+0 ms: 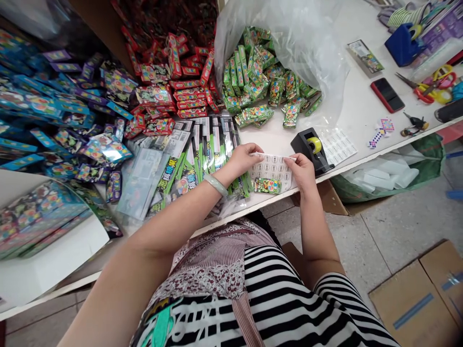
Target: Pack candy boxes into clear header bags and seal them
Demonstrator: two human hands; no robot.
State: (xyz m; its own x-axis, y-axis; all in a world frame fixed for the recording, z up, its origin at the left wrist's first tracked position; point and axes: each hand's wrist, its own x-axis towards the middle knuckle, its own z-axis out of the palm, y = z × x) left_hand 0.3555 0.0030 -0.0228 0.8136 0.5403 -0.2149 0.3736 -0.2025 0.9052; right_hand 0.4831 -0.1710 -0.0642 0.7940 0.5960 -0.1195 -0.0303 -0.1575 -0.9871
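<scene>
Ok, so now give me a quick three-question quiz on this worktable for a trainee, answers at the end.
1. What do the left hand and the right hand both hold?
2. True or false: the black plastic dispenser with yellow tape stands beside the right hand.
3. What is the main colour of the small packs heaped at the mouth of the clear plastic bag? A: red. B: green. C: purple.

Key:
1. A white sheet printed with circles.
2. True.
3. B.
</scene>
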